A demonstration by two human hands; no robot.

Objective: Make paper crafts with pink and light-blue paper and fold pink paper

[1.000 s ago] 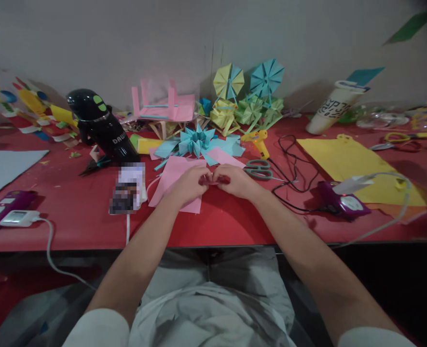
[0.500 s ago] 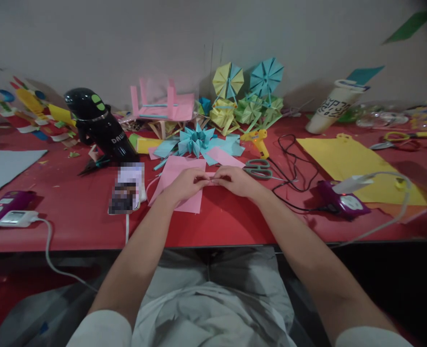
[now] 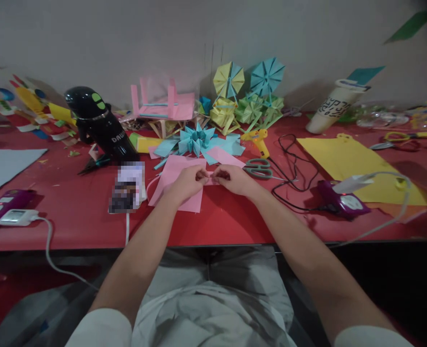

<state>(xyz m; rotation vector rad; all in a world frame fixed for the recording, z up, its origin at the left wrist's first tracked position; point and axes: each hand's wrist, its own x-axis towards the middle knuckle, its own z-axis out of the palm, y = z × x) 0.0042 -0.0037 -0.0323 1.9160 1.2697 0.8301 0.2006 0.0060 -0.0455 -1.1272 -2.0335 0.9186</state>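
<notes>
Between my two hands is a small strip of pink paper (image 3: pixel 210 181), largely covered by my fingers. My left hand (image 3: pixel 192 180) pinches its left end, above a larger pink sheet (image 3: pixel 170 169) that lies flat on the table. The other end is gripped by my right hand (image 3: pixel 231 178), whose thumb and fingertips are pressed together. Close to my right hand lie grey-green scissors (image 3: pixel 258 168). Just beyond both hands sit a blue folded-paper star (image 3: pixel 197 140) and a loose pink piece (image 3: pixel 225 156).
A yellow glue gun (image 3: pixel 260 142) with a black cord lies behind the scissors. At left are a black bottle (image 3: pixel 108 132) and a phone (image 3: pixel 127 188). Purple power strips (image 3: pixel 343 202) flank the red table (image 3: pixel 220 226). Folded-paper models (image 3: pixel 227 82) line the wall.
My fingertips have drawn slightly apart, so a little more of the pink strip shows between them. Everything else on the table stays in place.
</notes>
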